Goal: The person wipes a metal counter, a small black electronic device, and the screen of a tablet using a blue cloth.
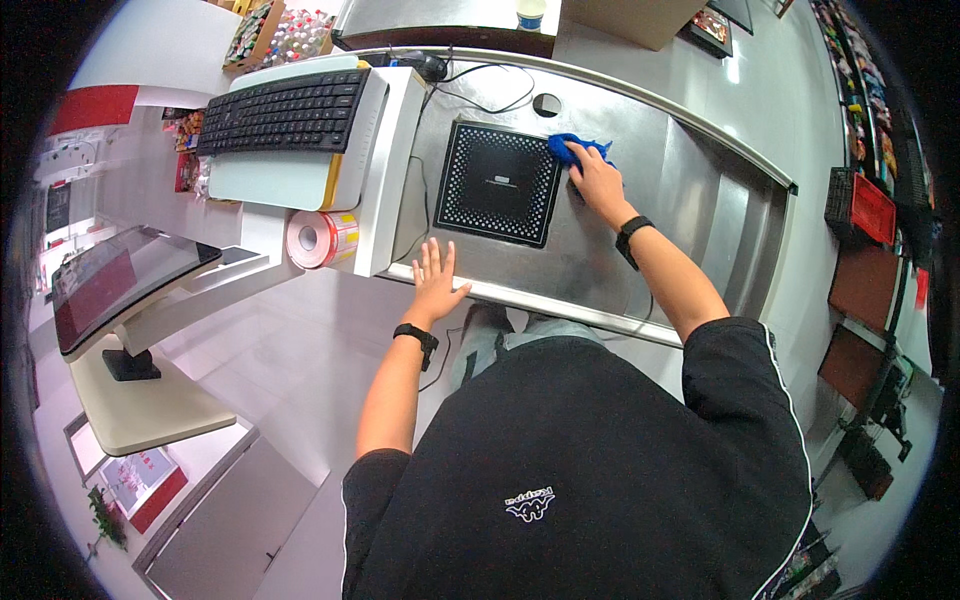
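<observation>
My right hand [598,182] presses on a crumpled blue cloth [574,148], its fingers over the fabric. The cloth lies at the back right corner of a square black perforated panel [501,186], partly hidden by my fingers. That panel lies on a stainless steel counter [615,247]. Over the counter's front rim, my left hand [437,283] is spread with fingers apart and holds nothing. Whether its palm touches the rim, I cannot tell. A black band is on each wrist.
To the left, a black keyboard [277,112] rests on a white machine, above a roll of labels [319,238]. A touchscreen monitor [131,285] stands further left. Loose black cables [491,111] and a round hole [547,105] are at the counter's back.
</observation>
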### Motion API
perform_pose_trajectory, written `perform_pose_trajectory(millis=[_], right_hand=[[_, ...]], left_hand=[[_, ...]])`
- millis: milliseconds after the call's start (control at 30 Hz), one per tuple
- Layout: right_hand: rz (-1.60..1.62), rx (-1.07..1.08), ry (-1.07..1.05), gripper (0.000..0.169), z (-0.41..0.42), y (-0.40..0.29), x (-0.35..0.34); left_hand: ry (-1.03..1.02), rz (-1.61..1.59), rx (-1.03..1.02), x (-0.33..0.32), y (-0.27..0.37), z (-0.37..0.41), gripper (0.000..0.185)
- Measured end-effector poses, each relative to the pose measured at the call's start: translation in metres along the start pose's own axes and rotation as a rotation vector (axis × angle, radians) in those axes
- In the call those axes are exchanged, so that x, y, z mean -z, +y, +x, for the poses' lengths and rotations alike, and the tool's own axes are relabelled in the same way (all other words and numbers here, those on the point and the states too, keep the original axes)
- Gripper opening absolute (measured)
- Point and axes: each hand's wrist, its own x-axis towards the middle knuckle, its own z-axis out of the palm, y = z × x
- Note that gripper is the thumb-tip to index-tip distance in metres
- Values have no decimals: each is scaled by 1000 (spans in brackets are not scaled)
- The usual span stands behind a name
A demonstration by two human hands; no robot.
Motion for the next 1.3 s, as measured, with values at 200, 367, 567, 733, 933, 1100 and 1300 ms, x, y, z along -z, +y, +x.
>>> perform_pose_trajectory(millis=[200,367,567,733,933,1100,1300], right_hand=[[12,221,-72,48,55,-56,-34],[57,259,-67,44,114,-129,-83],[-1,466,-109,40,137,-136,-95],[-51,262,-25,43,163,-74,-70],[-78,153,72,45,179,-98,-86],[-61,343,-146,50,159,-83,-70],[-23,205,-29,43,77,4,-15]], left_hand=[[-6,49,46,-4,8,4,103],[83,36,23,-9,6,6,97],[114,-6,39,-11,5,3,91],[85,17,60,-10,12,2,92],[146,11,30,-8,14,2,93],[165,42,26,-17,8,3,93],[185,24,18,-17,8,6,93]])
